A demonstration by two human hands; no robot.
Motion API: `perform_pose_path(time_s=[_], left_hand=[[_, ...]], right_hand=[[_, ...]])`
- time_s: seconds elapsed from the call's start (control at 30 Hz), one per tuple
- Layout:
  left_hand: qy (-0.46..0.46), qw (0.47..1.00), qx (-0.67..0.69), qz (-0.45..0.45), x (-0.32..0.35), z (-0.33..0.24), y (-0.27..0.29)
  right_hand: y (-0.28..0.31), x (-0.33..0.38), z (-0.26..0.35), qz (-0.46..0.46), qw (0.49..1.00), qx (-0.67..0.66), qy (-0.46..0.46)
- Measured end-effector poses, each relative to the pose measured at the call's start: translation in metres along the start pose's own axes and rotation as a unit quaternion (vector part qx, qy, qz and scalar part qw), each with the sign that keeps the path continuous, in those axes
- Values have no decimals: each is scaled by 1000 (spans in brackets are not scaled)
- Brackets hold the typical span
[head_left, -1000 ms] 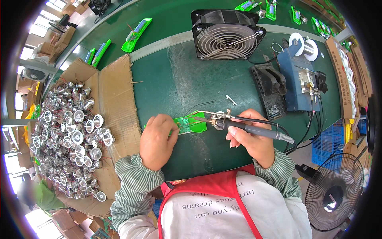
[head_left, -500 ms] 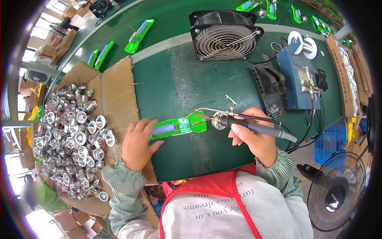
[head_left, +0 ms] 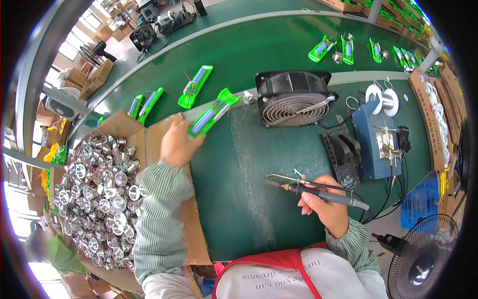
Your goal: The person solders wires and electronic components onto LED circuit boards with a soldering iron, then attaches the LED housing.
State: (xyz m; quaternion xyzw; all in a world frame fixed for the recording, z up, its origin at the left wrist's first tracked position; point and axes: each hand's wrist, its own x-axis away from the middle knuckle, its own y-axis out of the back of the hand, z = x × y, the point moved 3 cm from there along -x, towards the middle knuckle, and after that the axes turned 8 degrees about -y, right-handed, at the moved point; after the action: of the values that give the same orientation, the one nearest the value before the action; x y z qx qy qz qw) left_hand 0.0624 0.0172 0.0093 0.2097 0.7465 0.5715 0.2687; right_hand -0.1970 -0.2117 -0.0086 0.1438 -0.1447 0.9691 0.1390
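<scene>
My left hand [head_left: 180, 142] grips the near end of a green torch housing [head_left: 223, 102] and holds it up at a slant over the far left of the bench. A blue cylindrical battery [head_left: 203, 121] lies in the housing. Just beyond its far end is a small silver reflector [head_left: 248, 97]. My right hand [head_left: 326, 202] is closed round a soldering iron [head_left: 323, 194], fitted with a thin metal solder-feed tube. The iron's tip points left above the green bench mat [head_left: 224, 199] and touches no part.
A cardboard box of silver reflectors [head_left: 112, 199] stands at left. Beyond my bench, more green housings [head_left: 196, 87] lie on a green belt. A black fan [head_left: 296, 99], black iron stand [head_left: 342, 154] and blue solder feeder [head_left: 376, 144] occupy the far and right sides. A floor fan [head_left: 423, 259] stands lower right.
My left hand has taken hold of the housing and carried it from mid-bench toward the far left edge, its reflector going along. The iron has come away from it. The view has shifted too.
</scene>
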Motion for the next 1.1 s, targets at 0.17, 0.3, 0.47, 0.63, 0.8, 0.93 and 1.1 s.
perform_pose_path(time_s=[0.17, 0.3, 0.47, 0.63, 0.8, 0.93, 1.1], left_hand=[[33, 944, 328, 22, -118, 2, -75], [10, 863, 505, 27, -154, -53, -68], [102, 981, -161, -43, -151, -21, -32], [103, 993, -42, 40, -129, 52, -39], [40, 998, -53, -10, -86, 24, -27], [1, 999, -17, -28, -7, -25, -7], [-10, 1000, 14, 7, 92, -89, -6]], right_hand=[[1, -10, 5, -31, 999, -3, -29], [8, -18, 3, -56, 998, -10, -21], [11, -24, 3, -67, 997, -6, -34], [4, -22, 6, -48, 999, 1, -26], [1, -16, 10, -48, 999, 0, -20], [-1, -9, 9, -35, 999, 6, 1], [-3, 4, 10, -36, 999, 10, 36]])
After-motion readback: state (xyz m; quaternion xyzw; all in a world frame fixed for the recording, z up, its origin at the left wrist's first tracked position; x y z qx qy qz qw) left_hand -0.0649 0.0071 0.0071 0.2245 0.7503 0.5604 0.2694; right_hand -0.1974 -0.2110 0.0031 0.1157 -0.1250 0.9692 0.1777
